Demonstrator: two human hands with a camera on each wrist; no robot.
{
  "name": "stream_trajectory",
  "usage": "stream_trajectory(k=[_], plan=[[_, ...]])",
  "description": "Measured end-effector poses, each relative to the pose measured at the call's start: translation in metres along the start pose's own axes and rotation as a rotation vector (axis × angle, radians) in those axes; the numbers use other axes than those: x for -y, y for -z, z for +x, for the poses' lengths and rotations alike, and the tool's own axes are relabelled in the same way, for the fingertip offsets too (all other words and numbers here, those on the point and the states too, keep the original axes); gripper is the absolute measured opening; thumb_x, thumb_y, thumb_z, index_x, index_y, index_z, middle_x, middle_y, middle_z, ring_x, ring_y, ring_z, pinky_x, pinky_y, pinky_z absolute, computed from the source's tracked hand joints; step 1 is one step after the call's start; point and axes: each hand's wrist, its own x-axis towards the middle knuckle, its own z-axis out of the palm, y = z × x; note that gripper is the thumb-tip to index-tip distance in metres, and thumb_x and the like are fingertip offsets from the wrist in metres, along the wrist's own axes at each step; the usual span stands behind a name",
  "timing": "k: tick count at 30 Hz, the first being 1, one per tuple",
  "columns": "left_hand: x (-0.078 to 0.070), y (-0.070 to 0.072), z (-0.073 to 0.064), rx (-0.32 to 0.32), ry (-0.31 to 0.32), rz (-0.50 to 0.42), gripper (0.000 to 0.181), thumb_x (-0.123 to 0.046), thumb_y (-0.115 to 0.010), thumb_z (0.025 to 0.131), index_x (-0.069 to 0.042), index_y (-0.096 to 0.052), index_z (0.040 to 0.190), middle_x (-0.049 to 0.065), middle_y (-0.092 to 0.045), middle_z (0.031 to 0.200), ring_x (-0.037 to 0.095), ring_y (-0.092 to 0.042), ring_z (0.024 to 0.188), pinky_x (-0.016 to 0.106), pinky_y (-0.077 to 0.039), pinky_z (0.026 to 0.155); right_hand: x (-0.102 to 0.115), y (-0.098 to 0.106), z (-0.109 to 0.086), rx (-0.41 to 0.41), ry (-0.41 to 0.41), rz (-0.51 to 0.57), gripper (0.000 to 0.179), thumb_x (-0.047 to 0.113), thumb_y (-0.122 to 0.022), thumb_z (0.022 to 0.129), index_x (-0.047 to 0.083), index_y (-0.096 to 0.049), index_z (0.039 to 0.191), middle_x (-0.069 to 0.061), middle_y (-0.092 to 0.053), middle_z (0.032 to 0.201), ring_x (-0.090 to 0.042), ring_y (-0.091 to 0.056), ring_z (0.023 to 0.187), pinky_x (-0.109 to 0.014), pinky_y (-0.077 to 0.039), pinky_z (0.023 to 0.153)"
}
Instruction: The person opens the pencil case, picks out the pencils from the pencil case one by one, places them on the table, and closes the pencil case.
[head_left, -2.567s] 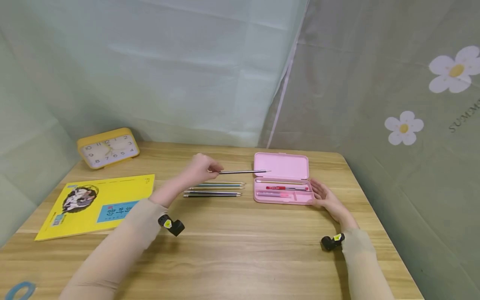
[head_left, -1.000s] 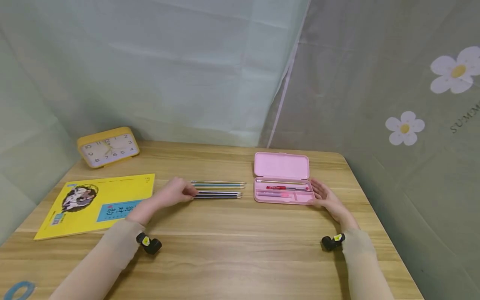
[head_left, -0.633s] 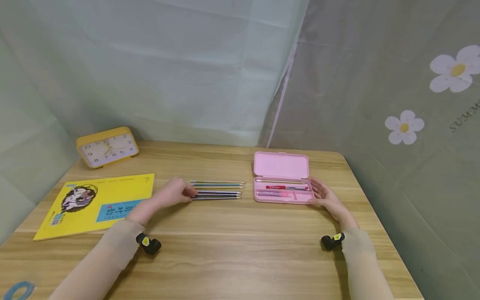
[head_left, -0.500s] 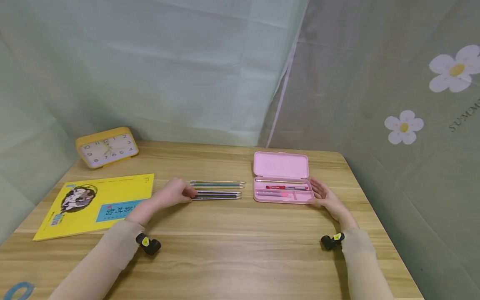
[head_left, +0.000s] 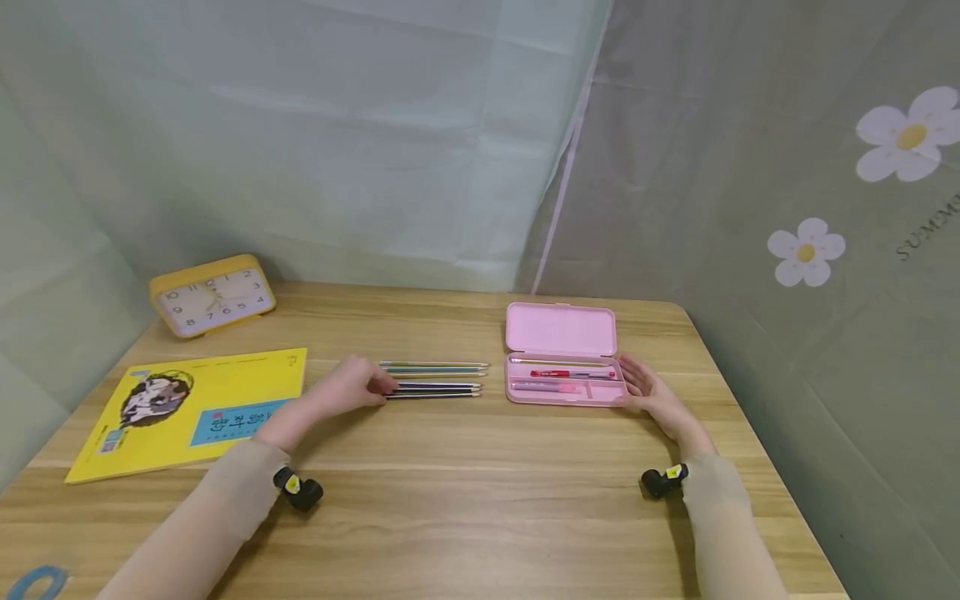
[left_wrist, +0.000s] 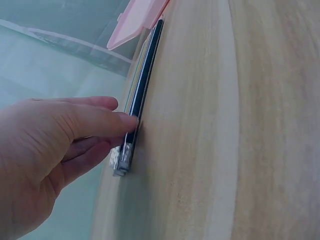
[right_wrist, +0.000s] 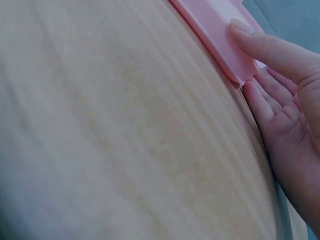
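My left hand (head_left: 351, 386) is at the left ends of a row of pencils on the table. In the left wrist view its thumb and fingers pinch a dark pencil (left_wrist: 145, 77) just above the silver end. The dark pencils lie side by side, nearest me. Behind them lie yellow and green pencils (head_left: 442, 370), tips to the right. An open pink pencil case (head_left: 561, 331) stands to their right. Inside are a yellow pencil (head_left: 562, 363), a red pen (head_left: 551, 373) and a pink-tipped pen (head_left: 543, 387). My right hand (head_left: 660, 402) holds its right end, thumb over the rim.
A yellow clock (head_left: 213, 296) stands at the back left. In front of it lies a yellow book (head_left: 247, 375). A blue ring-shaped thing (head_left: 37, 581) is at the near left corner. Curtains (head_left: 375, 150) hang behind the table (head_left: 487, 500).
My left hand has come left and down from beside the case with the dark pencil, which now lies with the other dark ones. The right hand has stayed at the case.
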Motion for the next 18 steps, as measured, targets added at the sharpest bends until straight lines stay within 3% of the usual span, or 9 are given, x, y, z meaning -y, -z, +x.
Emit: stream_trajectory(k=[8,18], plan=[[-0.013,0.003,0.01,0.003,0.022,0.021,0.015,-0.005,-0.072,0.085,-0.002,-0.076,0.099,0.008,-0.076,0.095,0.02,-0.07,0.088,0.036,-0.059,0.079,0.0,0.001,0.0,0.009,0.006,0.004,0.09,-0.006,-0.065,0.086,-0.004,-0.006,0.154,-0.026,-0.009,0.161,-0.043,-0.008,0.148,-0.011,-0.032,0.11],[-0.042,0.003,0.039,-0.022,-0.029,0.033,0.014,-0.005,-0.069,0.087,0.001,-0.075,0.099,0.011,-0.076,0.094,0.022,-0.072,0.089,0.036,-0.059,0.078,-0.001,0.0,0.001,0.003,-0.002,0.005,0.092,-0.005,-0.067,0.085,-0.003,-0.007,0.154,-0.025,-0.009,0.162,-0.042,-0.009,0.148,-0.006,-0.034,0.104]])
